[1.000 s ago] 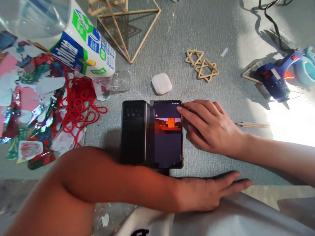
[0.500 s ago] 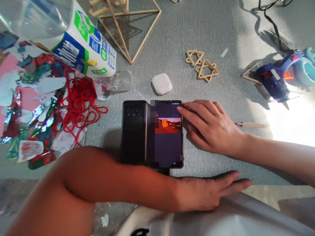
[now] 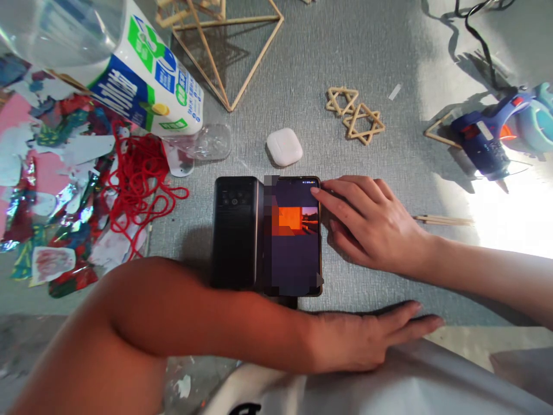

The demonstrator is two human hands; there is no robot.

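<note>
A phone (image 3: 298, 236) in an opened black flip case (image 3: 235, 230) lies on the grey table, its screen lit with an orange picture. My right hand (image 3: 371, 222) rests flat beside the phone's right edge, fingers stretched, the index fingertip touching the phone's top right corner. My left forearm crosses in front of the phone. My left hand (image 3: 367, 340) lies flat and open at the table's near edge, holding nothing.
A white earbud case (image 3: 284, 146) sits behind the phone. Two stick stars (image 3: 354, 114) and a large stick frame (image 3: 224, 52) lie further back. A plastic bottle (image 3: 142, 75), red string (image 3: 140, 178) and foil scraps are left; a blue glue gun (image 3: 488, 135) and loose sticks (image 3: 440, 219) are right.
Only the picture on the phone screen has changed. Both hands stay where they were.
</note>
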